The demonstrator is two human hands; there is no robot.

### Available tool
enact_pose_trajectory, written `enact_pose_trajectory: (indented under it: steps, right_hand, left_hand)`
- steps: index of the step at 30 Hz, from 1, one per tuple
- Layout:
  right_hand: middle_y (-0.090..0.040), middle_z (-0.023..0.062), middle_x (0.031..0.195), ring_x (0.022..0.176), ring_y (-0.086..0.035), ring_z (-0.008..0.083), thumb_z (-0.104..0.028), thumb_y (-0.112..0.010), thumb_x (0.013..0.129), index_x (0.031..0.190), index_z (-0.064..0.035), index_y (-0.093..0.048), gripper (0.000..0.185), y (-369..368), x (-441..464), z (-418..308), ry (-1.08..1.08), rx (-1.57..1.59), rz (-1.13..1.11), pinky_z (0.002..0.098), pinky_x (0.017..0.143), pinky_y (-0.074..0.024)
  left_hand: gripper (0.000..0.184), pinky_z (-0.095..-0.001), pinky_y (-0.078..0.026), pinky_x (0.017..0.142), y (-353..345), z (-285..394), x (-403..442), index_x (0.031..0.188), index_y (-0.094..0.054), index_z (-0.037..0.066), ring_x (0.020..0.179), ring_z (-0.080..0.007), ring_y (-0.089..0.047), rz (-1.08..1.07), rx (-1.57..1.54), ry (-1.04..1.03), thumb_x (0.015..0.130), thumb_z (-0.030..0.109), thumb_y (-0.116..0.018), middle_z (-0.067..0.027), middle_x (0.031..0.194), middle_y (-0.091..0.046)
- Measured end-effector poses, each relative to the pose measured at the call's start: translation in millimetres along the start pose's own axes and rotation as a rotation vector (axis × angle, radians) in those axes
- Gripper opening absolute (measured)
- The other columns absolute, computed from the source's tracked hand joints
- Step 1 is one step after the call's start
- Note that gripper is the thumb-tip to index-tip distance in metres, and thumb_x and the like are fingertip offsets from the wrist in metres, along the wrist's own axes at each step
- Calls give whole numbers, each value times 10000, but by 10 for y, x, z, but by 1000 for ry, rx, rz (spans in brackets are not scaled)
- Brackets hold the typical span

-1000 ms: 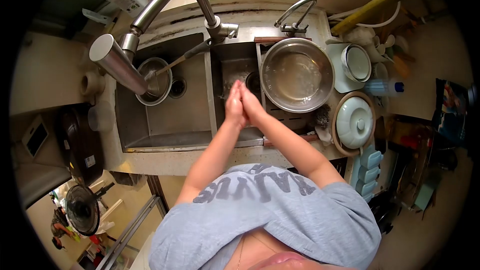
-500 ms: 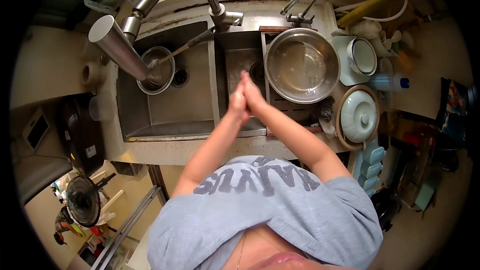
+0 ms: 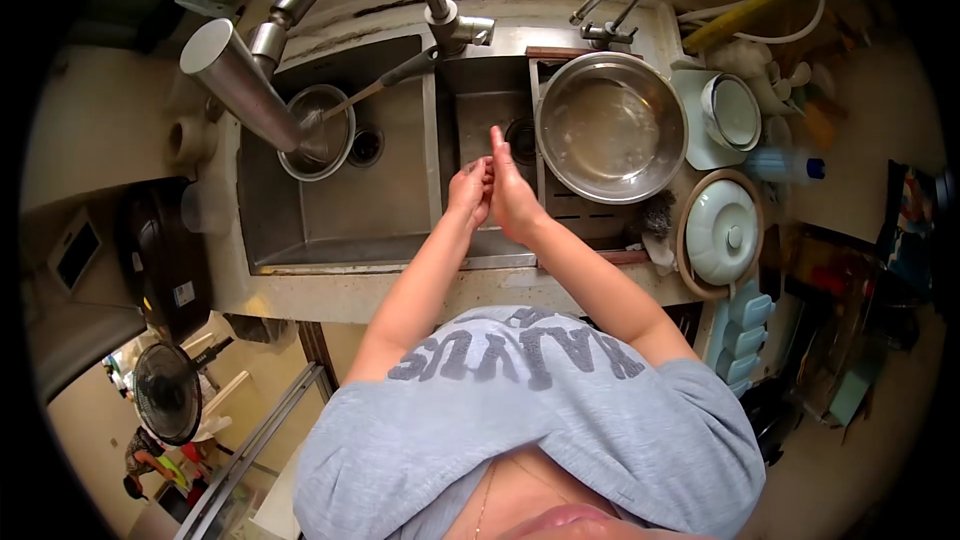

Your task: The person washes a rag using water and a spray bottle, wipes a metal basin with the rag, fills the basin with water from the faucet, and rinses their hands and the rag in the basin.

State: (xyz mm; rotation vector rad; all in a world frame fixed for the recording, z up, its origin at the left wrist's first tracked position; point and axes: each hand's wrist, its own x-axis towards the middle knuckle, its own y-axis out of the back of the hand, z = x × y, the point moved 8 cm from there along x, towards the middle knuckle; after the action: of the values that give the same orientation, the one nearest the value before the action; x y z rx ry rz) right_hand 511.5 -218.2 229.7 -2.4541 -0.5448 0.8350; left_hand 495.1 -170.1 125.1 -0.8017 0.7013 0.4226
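Head view: the left hand is half curled, its fingers bent in against the right hand, which is open with fingers straight and together, aimed at 12 o'clock. Nothing shows in the right; whether the left encloses anything, I cannot tell.

Both are over the narrow middle basin, whose drain sits at 1 o'clock from them. Most of the visible room runs toward 12 o'clock, up to the basin's back wall. At 9 o'clock the divider stands just beside the left hand; at 6 o'clock the sink's front rim passes under the forearms.

At 2 o'clock the wide steel bowl hems in the right side, its rim near the right fingertips. Farther out, a pot stands at 10 o'clock in the large basin, and a lidded dish lies just past 3 o'clock.
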Motion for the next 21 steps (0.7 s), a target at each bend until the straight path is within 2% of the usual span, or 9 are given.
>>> enact_pose_trajectory:
  steps: [2,3,6,10,12,14,15,19,21]
  right_hand:
    - [-34,71,1424,1302,-40,201,-534,-220,874,1367,-169,-46,638,95,-35,-59,24,64,-3,355,1037,-30]
    - [-47,92,1421,1303,-51,210,-526,-202,879,1365,-153,-54,631,234,-50,-5,4,20,48,386,1035,-27]
    - [-233,100,1370,1271,-189,218,-491,-220,893,1336,-119,-211,579,414,-179,105,-115,31,115,421,1018,-113]
    - [-505,60,1131,1072,-436,158,-382,-332,905,1160,-80,-481,422,427,-208,-183,153,-457,-7,332,894,-322]
    - [-587,26,967,917,-506,98,-265,-379,904,1042,-56,-564,312,701,-101,-603,275,-448,203,247,807,-381]
    - [-589,72,889,851,-542,161,-210,-374,900,977,-13,-564,284,1362,55,-905,508,-596,643,300,799,-414]
    - [-583,75,839,809,-552,180,-225,-357,903,980,-16,-562,303,1492,9,-1064,634,-1117,926,313,746,-442]
    - [-584,85,896,785,-568,181,-303,-349,907,984,-22,-548,353,1526,352,-385,-241,236,288,297,663,-477]
    - [-585,86,932,847,-559,185,-331,-366,901,1016,-35,-539,362,1066,173,-452,-308,25,68,303,723,-460]
  left_hand:
    - [183,-191,-315,376,83,-40,77,881,-500,54,466,-62,-399,-82,-26,58,891,225,-437,17,621,-470]
    - [222,-197,-166,318,-37,52,-57,789,-469,87,383,-46,-268,31,18,44,888,283,-435,41,514,-359]
    - [302,-212,-130,318,-108,94,-100,707,-430,111,354,-57,-234,-16,-17,128,878,361,-427,36,460,-313]
    - [419,-252,-107,323,-146,183,-94,619,-373,129,326,-107,-191,-44,-26,121,892,439,-302,26,426,-261]
    - [361,-292,-281,530,-240,206,-145,804,-432,84,578,-161,-363,-127,-206,161,897,403,-293,-56,674,-404]
    - [399,-332,-454,737,-356,275,-181,990,-492,39,830,-215,-534,-218,-386,192,902,368,-283,-137,923,-546]
    - [355,-382,-329,960,-251,194,-23,1163,-403,16,1085,-249,-430,-460,-464,214,904,247,-332,-174,1183,-429]
    - [241,-327,-425,862,-226,117,10,1104,-456,32,972,-205,-518,-233,-185,129,866,64,-438,-133,1051,-534]
    - [200,-301,-450,795,-131,3,149,1055,-493,59,920,-163,-544,-178,-144,83,866,120,-468,-81,995,-564]
